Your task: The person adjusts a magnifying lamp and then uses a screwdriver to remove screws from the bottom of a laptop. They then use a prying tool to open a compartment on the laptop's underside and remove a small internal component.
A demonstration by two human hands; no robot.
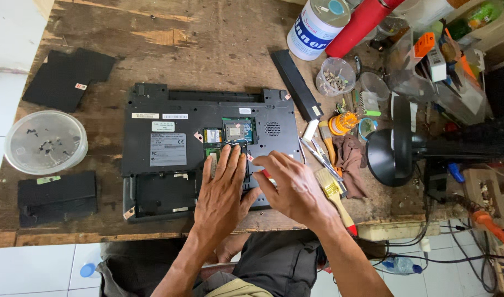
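A black laptop (169, 118) lies upside down on the worn wooden bench (197, 49), with its bottom covers off and green circuit cards (238, 131) showing. My left hand (223, 192) lies flat on the open bay, fingers stretched toward the cards. My right hand (293, 187) rests beside it with the fingers curled over the same bay; a bit of red handle shows at its fingers, but I cannot tell what tool it is.
A clear round lid with small screws (46, 142) and black cover panels (65, 77) lie at the left. A long black battery (296, 82), a cup of screws (335, 76), a paintbrush (333, 192), pliers, a rag, a white can and a black lamp (392, 148) crowd the right.
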